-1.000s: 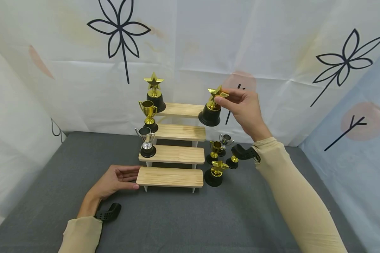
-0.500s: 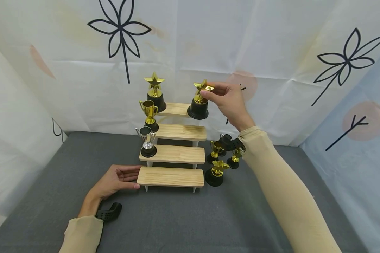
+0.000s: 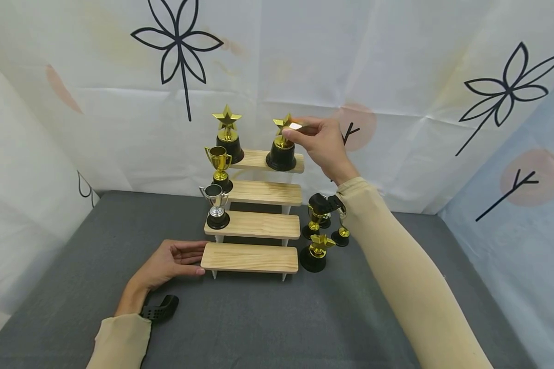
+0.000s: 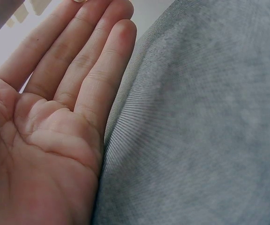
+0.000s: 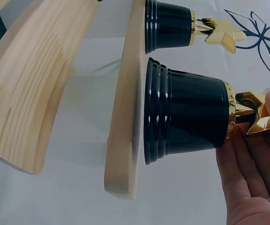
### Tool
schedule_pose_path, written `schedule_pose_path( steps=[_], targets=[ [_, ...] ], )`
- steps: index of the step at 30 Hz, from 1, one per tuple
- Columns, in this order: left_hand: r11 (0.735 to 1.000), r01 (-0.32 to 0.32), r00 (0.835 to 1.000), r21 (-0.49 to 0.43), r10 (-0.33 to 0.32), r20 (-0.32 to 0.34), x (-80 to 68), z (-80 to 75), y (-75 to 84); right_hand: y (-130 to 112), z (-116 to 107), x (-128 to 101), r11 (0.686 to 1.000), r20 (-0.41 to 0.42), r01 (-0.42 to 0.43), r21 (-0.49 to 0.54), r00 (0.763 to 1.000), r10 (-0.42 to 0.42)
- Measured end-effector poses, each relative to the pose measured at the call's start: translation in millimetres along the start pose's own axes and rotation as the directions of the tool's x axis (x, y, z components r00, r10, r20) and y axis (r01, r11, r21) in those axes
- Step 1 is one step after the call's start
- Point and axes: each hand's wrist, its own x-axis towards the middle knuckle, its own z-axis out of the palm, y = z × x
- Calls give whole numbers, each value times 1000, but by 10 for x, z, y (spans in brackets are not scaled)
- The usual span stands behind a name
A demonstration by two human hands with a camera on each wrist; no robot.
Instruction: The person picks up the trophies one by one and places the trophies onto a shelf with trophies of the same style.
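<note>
Star trophy, glossy, in right grip

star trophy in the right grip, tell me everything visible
The star trophy has a glossy, plastic-looking black base, ribbed near its foot, and a shiny gold collar, stem and star. It looks roughly upright at the right end of the top shelf; the right grip pinches its star. Base-shelf contact is unclear.

Eight trophies, at least three star-topped; four wooden shelves; two sleeves.
</note>
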Motion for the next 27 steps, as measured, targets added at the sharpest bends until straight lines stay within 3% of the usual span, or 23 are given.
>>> schedule_pose_path(
  steps=[15, 27],
  targets=[
    [1000, -3, 1000, -9, 3, 4, -4, 3, 9, 56, 72, 86, 999, -10, -36, 10, 999, 37],
    [1000, -13, 1000, -11, 13, 6, -2, -7, -10, 98, 229, 136, 1000, -22, -11, 27, 1000, 12]
  ],
)
